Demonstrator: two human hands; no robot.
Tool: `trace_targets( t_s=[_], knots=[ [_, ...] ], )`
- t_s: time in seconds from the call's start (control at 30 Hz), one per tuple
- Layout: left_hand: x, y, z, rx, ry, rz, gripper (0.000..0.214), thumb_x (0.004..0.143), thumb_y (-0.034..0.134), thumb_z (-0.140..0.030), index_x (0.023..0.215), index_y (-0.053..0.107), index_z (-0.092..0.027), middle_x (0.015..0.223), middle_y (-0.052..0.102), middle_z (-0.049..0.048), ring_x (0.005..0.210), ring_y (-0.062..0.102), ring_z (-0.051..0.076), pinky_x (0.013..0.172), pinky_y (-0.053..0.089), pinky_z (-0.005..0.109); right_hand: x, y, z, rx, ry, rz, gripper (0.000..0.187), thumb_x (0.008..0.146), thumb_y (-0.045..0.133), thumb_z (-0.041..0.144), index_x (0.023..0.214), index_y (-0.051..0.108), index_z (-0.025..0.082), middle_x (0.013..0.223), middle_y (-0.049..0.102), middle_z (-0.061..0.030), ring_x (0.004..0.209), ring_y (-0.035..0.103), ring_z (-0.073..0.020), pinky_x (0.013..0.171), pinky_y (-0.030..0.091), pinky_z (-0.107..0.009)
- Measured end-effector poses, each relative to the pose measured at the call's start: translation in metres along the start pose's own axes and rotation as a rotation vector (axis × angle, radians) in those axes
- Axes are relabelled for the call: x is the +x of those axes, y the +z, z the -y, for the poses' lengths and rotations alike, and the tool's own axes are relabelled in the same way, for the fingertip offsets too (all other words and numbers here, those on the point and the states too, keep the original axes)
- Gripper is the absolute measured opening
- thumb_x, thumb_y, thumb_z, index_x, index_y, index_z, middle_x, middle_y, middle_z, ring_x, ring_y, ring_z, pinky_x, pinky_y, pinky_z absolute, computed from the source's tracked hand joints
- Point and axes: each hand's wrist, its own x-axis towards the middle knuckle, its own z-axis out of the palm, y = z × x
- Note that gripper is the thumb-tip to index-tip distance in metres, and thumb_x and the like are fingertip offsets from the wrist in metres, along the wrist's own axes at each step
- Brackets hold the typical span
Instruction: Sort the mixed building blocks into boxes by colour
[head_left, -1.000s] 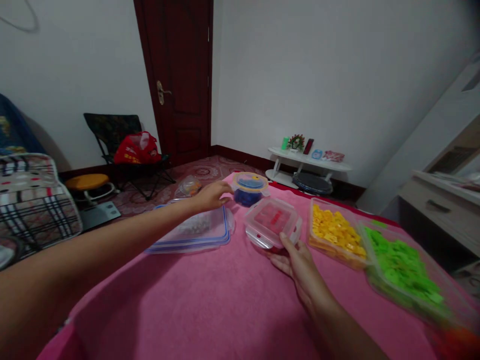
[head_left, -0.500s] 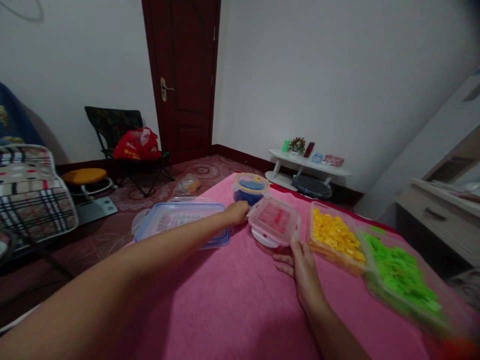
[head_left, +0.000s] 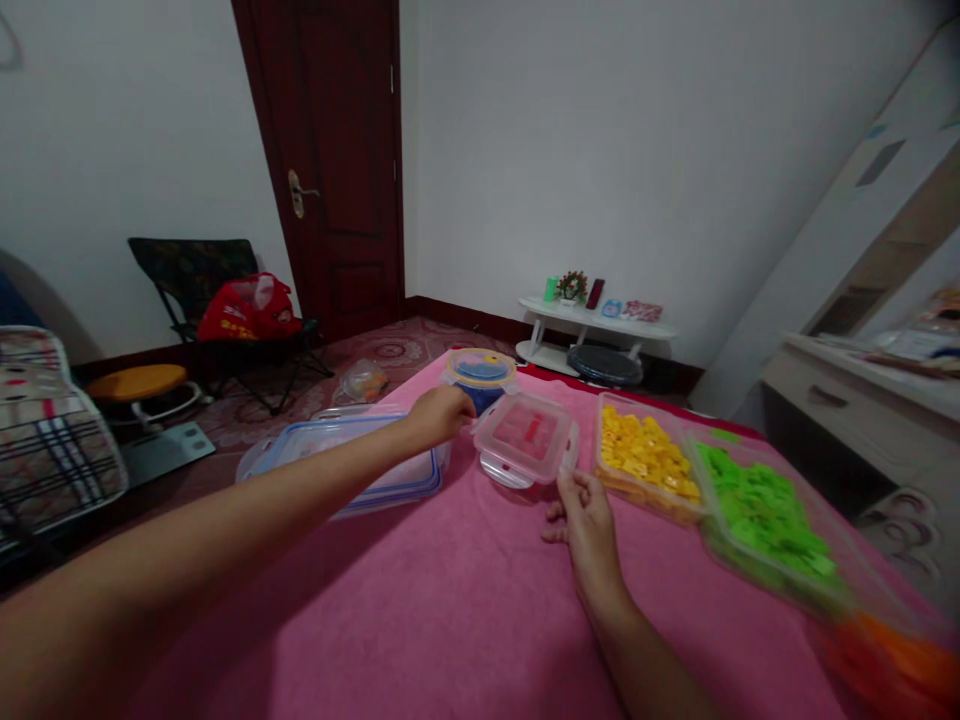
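On the pink cloth stands a square food container (head_left: 526,438) with a translucent lid and red contents. My left hand (head_left: 441,414) is at its left side, fingers closed on a side clip of the lid; the fingertips are partly hidden. At the near right corner, my right hand (head_left: 589,515) has thumb and index finger pressed on the lid's edge, with the other fingers curled below. A round container (head_left: 481,375) with a yellow-rimmed lid and blue contents sits just behind. Beneath and beyond my left forearm lies a large blue-rimmed lidded container (head_left: 405,485).
Toward the right are an uncovered box of yellow pieces (head_left: 649,455) and a larger box of green pieces (head_left: 765,510). Something orange-red (head_left: 892,665) blurs at the lower right. A camping chair (head_left: 195,262) with a red bag (head_left: 251,308) stands beyond the table.
The view has turned slightly right. My left hand has lifted a little at the square container's left clip. My right hand keeps its hold at the near right corner.
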Motion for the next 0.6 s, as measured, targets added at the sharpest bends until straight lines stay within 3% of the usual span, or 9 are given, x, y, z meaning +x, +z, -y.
trace_targets(
  t_s=[0.17,0.33,0.5,0.6],
  knots=[
    [-0.018,-0.02,-0.018,-0.107,0.042,-0.084,0.016,0.075,0.058,-0.02,0.083,0.072,-0.018,0.079,0.071,0.0035,0.069,0.061,0.014,0.063,0.042,0.021,0.003,0.005,0.018,0.126,0.116,0.006,0.059,0.058,0.074,0.05,0.098,0.043,0.02,0.054,0.056,0.0079,0.034,0.047,-0.0089,0.03,0.042,-0.021],
    [-0.041,-0.023,-0.036,-0.209,0.058,-0.046,0.012,0.074,0.061,-0.018,0.08,0.071,-0.015,0.073,0.07,0.0034,0.065,0.06,0.013,0.06,0.041,0.02,0.006,0.007,0.043,0.327,0.208,-0.003,0.041,0.056,0.076,0.029,0.085,0.05,0.018,0.053,0.058,0.0048,0.04,0.05,-0.0072,0.042,0.051,-0.021],
    [-0.046,-0.01,-0.046,-0.384,0.054,0.01,0.01,0.072,0.062,-0.011,0.077,0.071,-0.011,0.068,0.068,0.0033,0.059,0.058,0.011,0.056,0.041,0.018,0.018,0.012,0.054,0.457,0.192,-0.028,0.025,0.062,0.072,0.025,0.073,0.051,0.018,0.054,0.055,0.0053,0.044,0.049,-0.006,0.046,0.053,-0.018],
    [-0.037,0.005,-0.052,-0.461,0.097,-0.046,0.012,0.072,0.061,-0.01,0.079,0.071,-0.011,0.07,0.068,0.0034,0.062,0.058,0.011,0.06,0.043,0.019,0.025,0.015,0.058,0.459,0.184,-0.021,0.022,0.064,0.071,0.024,0.07,0.051,0.019,0.054,0.054,0.0059,0.043,0.048,-0.0056,0.047,0.054,-0.019]
  ],
)
